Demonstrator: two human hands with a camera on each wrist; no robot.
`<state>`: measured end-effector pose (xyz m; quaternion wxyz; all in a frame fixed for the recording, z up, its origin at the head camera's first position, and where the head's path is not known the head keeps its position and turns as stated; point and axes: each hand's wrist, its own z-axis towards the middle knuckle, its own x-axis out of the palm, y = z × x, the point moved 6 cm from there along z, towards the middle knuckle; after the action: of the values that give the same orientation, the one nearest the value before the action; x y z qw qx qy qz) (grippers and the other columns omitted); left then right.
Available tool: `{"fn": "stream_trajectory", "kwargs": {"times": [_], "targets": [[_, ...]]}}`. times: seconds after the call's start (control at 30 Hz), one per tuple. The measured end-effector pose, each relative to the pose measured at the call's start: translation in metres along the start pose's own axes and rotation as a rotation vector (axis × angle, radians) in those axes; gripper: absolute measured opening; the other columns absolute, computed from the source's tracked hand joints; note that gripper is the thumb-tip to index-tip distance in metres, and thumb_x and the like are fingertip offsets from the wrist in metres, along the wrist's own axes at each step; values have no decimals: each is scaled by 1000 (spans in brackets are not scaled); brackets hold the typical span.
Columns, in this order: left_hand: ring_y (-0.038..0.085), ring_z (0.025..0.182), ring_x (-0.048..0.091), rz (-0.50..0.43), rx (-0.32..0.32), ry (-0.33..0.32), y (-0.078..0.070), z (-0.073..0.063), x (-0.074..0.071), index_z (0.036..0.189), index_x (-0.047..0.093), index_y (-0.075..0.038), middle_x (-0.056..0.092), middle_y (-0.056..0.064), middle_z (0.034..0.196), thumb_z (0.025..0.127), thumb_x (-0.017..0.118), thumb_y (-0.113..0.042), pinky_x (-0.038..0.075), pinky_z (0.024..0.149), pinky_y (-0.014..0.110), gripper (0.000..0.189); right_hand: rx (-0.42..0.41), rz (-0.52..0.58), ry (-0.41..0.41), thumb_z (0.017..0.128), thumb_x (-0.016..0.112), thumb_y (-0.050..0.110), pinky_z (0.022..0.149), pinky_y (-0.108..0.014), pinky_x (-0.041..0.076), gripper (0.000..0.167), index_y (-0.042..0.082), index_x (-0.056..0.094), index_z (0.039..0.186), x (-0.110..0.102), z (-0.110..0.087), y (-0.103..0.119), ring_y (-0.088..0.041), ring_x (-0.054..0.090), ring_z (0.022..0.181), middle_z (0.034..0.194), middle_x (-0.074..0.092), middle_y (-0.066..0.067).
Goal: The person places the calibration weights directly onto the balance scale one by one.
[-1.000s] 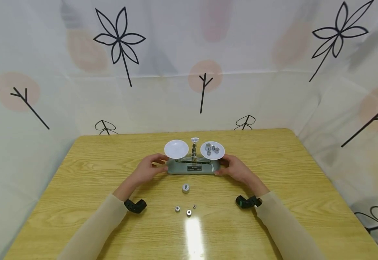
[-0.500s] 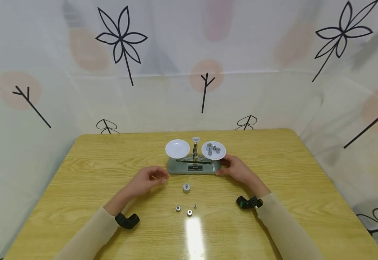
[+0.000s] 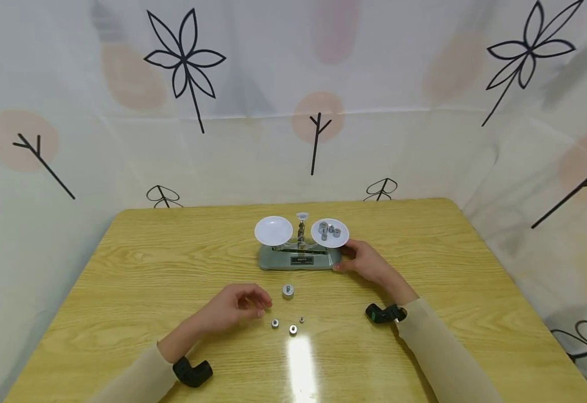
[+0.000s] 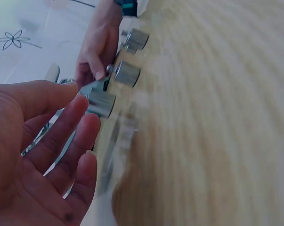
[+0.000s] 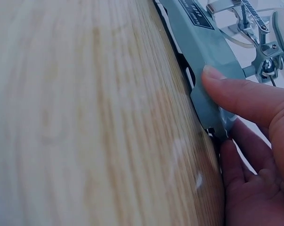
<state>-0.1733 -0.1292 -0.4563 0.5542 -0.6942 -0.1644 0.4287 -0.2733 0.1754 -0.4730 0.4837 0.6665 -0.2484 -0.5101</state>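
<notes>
A grey-green balance scale (image 3: 273, 261) with two white pans stands toward the back of the table. Its left pan (image 3: 273, 230) is bare, and the right pan (image 3: 343, 239) carries several metal weights (image 3: 323, 227). My right hand (image 3: 370, 264) grips the right end of the base, thumb (image 5: 245, 94) on the front and fingers behind. My left hand (image 3: 237, 307), fingers loosely bent and holding nothing, hovers left of the loose weights. These are a large weight (image 3: 288, 291), two smaller ones (image 3: 275, 323) and a tiny one (image 3: 301, 319).
The wooden table (image 3: 172, 252) is backed by a patterned white cloth (image 3: 253, 157) at the rear and sides. Black wrist cameras (image 3: 192, 372) sit on both wrists. A bright glare lies near the table's front middle.
My left hand has let go of the scale's left end and moved toward the front, down beside the loose weights. The right hand has stayed on the base.
</notes>
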Motion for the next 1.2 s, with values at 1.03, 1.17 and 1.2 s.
{"fn": "stream_trajectory", "kwargs": {"times": [1.03, 1.17, 1.2], "targets": [[7, 92, 61, 180, 58, 83, -15, -3, 32, 106, 71, -17, 67, -11, 100, 89, 77, -11, 52, 84, 28, 19, -3, 25, -5, 80, 82, 5, 108, -50, 37, 66, -4, 53, 139, 1, -1, 0, -35, 51, 127, 136, 56, -21], [7, 91, 60, 205, 64, 84, -16, -2, 34, 103, 70, -20, 66, -12, 98, 88, 78, -13, 52, 84, 27, 18, -2, 33, -4, 79, 84, 7, 108, -50, 38, 66, -2, 55, 137, 1, -1, -1, -34, 52, 126, 135, 57, -19], [7, 91, 60, 212, 67, 83, -17, -2, 34, 102, 70, -20, 66, -12, 97, 88, 78, -14, 52, 83, 27, 18, -3, 33, -5, 79, 84, 7, 108, -50, 39, 66, -2, 55, 137, 1, -1, -1, -34, 52, 125, 135, 57, -19]]}}
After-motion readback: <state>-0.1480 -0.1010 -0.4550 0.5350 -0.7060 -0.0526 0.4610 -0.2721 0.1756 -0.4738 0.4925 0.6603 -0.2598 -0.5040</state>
